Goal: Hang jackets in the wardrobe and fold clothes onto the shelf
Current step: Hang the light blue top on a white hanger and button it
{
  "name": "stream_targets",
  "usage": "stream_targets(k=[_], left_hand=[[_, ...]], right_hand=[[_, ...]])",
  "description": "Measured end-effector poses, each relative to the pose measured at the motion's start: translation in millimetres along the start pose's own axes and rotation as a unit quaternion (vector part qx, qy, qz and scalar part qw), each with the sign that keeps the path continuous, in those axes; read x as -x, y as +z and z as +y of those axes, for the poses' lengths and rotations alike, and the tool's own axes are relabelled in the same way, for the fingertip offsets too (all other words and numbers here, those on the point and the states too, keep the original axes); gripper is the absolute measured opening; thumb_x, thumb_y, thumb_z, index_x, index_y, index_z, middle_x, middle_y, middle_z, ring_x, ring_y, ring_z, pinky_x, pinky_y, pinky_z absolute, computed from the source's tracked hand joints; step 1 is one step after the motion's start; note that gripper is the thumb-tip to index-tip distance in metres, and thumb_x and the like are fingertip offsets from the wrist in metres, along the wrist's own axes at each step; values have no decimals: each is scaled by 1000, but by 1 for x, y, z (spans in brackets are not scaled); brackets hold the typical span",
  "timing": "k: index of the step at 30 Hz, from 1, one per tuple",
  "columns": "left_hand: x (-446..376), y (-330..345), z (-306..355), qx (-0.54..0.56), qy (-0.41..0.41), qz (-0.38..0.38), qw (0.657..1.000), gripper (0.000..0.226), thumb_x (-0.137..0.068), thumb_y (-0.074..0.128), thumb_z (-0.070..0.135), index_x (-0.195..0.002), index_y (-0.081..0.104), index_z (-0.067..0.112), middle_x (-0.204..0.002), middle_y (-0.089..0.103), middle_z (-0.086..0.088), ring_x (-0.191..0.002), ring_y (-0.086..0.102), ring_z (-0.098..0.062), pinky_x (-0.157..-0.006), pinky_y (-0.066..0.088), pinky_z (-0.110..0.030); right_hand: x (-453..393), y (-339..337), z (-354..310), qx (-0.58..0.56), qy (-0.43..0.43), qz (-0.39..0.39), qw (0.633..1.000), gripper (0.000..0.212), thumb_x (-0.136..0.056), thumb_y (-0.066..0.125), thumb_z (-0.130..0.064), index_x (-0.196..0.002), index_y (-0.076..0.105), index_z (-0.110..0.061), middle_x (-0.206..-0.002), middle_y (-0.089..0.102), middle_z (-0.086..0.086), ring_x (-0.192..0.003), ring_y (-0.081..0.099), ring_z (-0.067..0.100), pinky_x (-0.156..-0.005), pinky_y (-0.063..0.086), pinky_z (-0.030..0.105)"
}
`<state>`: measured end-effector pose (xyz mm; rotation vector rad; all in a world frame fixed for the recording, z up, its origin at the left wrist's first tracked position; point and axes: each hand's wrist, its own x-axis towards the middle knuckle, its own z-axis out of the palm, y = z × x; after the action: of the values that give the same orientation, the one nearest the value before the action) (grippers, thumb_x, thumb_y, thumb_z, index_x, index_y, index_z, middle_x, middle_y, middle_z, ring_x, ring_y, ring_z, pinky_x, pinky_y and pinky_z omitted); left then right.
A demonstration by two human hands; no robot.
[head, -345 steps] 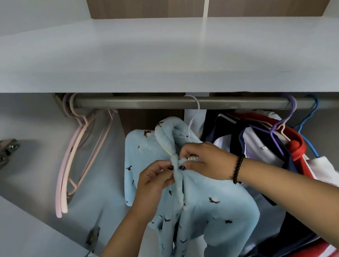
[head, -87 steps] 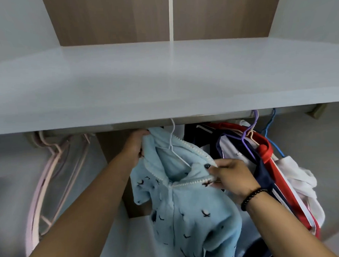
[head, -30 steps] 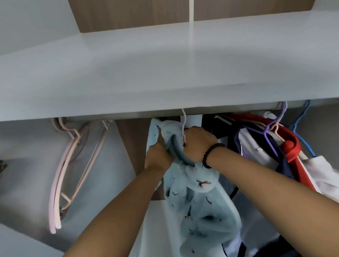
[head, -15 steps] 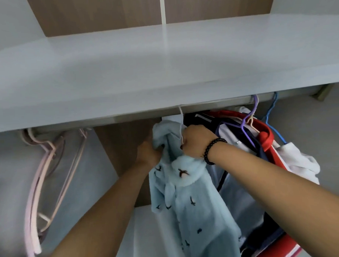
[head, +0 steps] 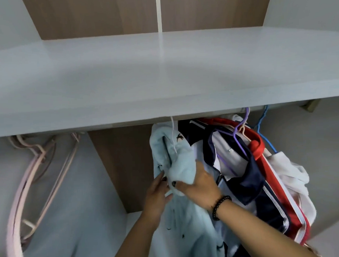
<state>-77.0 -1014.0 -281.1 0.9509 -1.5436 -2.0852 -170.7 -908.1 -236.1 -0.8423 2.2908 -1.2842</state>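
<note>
Largest first: the shelf [head: 163, 74] spans the whole view above our hands, and we see nothing folded on the part of it that shows, so by our reading the folding half of the task is not yet begun. Its white surface is smooth and faintly glossy, with brown wood panels [head: 95, 15] behind it and pale walls to either side. The rail [head: 212, 113] runs just under the shelf's front lip, mostly hidden by it.

Right of our grip hang the jackets [head: 266, 182], navy, red and white, bunched close together on purple, pink and blue hangers; those look done. At our grip is the blue fleece [head: 171, 153], on a white hanger [head: 172, 136] whose hook runs up toward the rail; we cannot see it seat there, though the fleece appears to hang on its own.

Our right hand [head: 197, 185] curls its fingers round a fold of the fleece's front. Our left hand [head: 157, 194] lies beside it, fingers fairly straight, touching the cloth at the opening; we cannot tell whether it pinches anything. We judge we are tidying this jacket's front, the hanging all but finished.

Far left of the grip, spare pink hangers [head: 26, 183] dangle unused.
</note>
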Motion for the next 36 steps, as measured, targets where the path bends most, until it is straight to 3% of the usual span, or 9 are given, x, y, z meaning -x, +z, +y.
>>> stream_targets(k=[3, 7, 13, 15, 18, 26, 29, 32, 36], left_hand=[[5, -1, 6, -1, 9, 16, 1000, 35, -101, 49, 16, -135, 54, 24, -122, 68, -4, -111, 65, -22, -98, 52, -43], [15, 5, 9, 20, 19, 42, 999, 32, -99, 53, 12, -128, 58, 22, -121, 68, -1, -109, 67, -18, -98, 51, -42], [33, 22, 7, 66, 12, 86, 994, 26, -94, 59, 7, -118, 63, 14, -107, 74, -7, -94, 72, -17, -70, 59, -24], [39, 36, 2, 69, -3, 83, 994, 27, -97, 53, 5, -122, 60, 12, -112, 72, -9, -102, 69, -22, -82, 56, -31], [46, 57, -5, 39, -9, 60, 997, 25, -98, 52, 7, -120, 61, 15, -112, 73, -5, -102, 70, -19, -88, 52, -36], [66, 84, -25, 16, -9, 58, 998, 24, -100, 46, 10, -116, 63, 16, -107, 74, -7, -101, 71, -21, -86, 53, -37], [76, 96, -32, 0, -21, 41, 999, 26, -99, 46, 11, -119, 62, 16, -107, 74, -6, -102, 70, -19, -83, 53, -33], [85, 107, -31, -21, -31, 22, 999, 25, -99, 47, 11, -119, 62, 16, -106, 75, -5, -101, 71, -18, -81, 53, -31], [96, 105, -27, -36, -24, 9, 999, 27, -100, 45, 9, -119, 62, 15, -107, 75, -6, -101, 71, -18, -81, 52, -30]], right_hand=[[-1, 3, 9, 18, -48, 70, 996, 24, -86, 65, -24, -107, 58, -16, -86, 61, -12, -82, 62, 7, -56, 40, 1], [-2, -19, 12, -57, -70, 125, 988, 4, -86, 63, -9, -90, 65, -10, -79, 66, -5, -74, 61, 6, -57, 41, 3], [2, -86, 37, -99, -22, 212, 972, 11, -83, 64, -2, -75, 63, -10, -69, 60, -4, -65, 54, 10, -54, 38, 10], [2, -106, 44, -89, -15, 211, 973, 10, -82, 64, -3, -73, 64, -8, -71, 63, 2, -70, 56, 18, -61, 38, 24], [2, -131, 56, -86, -13, 218, 972, 18, -80, 64, -1, -64, 60, -8, -62, 59, 0, -62, 50, 14, -54, 37, 22], [6, -158, 85, -82, -17, 228, 970, 18, -79, 64, -1, -63, 57, -3, -58, 55, 1, -59, 49, 16, -46, 35, 10], [10, -144, 78, -63, -38, 178, 981, 3, -85, 62, -8, -87, 64, -9, -79, 62, -3, -75, 56, 13, -55, 36, 5], [14, -137, 74, -49, -31, 107, 993, 31, -89, 59, -21, -119, 54, -16, -101, 60, -7, -82, 56, 5, -66, 41, 13], [39, -135, 87, -21, -24, 71, 997, 26, -89, 60, -22, -113, 50, -17, -92, 57, -12, -77, 55, -2, -58, 37, 7]])
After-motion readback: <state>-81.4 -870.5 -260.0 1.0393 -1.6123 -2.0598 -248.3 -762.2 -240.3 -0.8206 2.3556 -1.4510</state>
